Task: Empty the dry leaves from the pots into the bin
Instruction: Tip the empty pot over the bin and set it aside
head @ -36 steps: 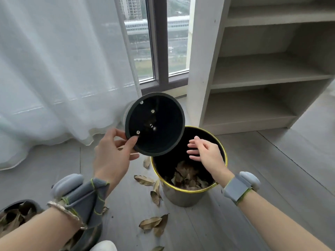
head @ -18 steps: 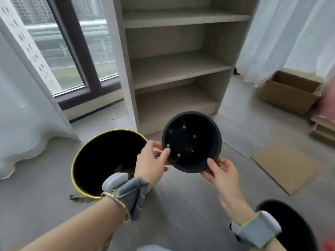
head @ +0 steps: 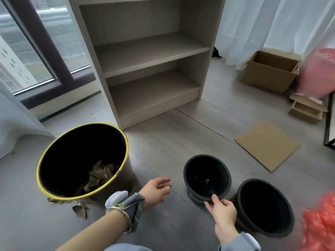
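An empty black pot (head: pixel 207 177) stands on the floor, tilted slightly toward me. My right hand (head: pixel 222 211) pinches its near rim between thumb and fingers. A second empty black pot (head: pixel 264 207) stands just right of it. The bin (head: pixel 125 162), dark with a yellow rim, sits at the left with dry leaves (head: pixel 98 176) in its bottom. My left hand (head: pixel 156 190) hovers between bin and pot, fingers loosely spread, holding nothing.
A few dry leaves (head: pixel 79 209) lie on the floor by the bin's base. An open shelf unit (head: pixel 145 57) stands behind. Cardboard boxes (head: pixel 270 71), a flat cardboard sheet (head: pixel 266 144) and a pink basket (head: pixel 319 73) are at the right.
The view swung right from the bin. The pot that both hands held up has come down onto the floor; my left hand let go of it, my right still holds its rim.
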### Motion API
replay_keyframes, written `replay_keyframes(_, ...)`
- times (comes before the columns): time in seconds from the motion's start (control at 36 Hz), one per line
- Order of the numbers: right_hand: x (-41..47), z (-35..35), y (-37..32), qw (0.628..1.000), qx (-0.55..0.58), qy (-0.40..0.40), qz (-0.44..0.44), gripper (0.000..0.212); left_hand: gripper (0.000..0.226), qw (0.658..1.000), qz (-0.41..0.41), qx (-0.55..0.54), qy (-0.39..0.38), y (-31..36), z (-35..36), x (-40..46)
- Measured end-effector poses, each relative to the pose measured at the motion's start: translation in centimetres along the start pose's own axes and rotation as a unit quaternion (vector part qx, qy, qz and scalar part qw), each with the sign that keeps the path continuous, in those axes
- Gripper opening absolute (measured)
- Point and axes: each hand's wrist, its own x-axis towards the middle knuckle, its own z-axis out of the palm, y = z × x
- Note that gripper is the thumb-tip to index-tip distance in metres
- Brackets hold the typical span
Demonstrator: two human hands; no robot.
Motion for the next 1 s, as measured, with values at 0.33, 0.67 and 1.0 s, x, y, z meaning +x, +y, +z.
replay_keyframes(0.33, -1.2, 1.5, 1.2, 0.995, 0.081, -0.01, 0.065, 0.019, 0.028, 0.998, -0.004, -0.021, 0.057, -1.6, -1.7, -1.1)
replay_keyframes(0.67, -8.7, 7.0, 3.0, 0.947, -0.05, -0.312, 0.053, 0.005, 0.017, 0.994, 0.023, -0.007, 0.111, -1.9, -8.7, -7.6)
replay_keyframes(1.0, -17.9, 15.7, 6.4, 0.748, -0.354, -0.554, 0.092, 0.015, 0.017, 0.979, -0.059, 0.065, 0.182, -6.7, -20.8, -18.1)
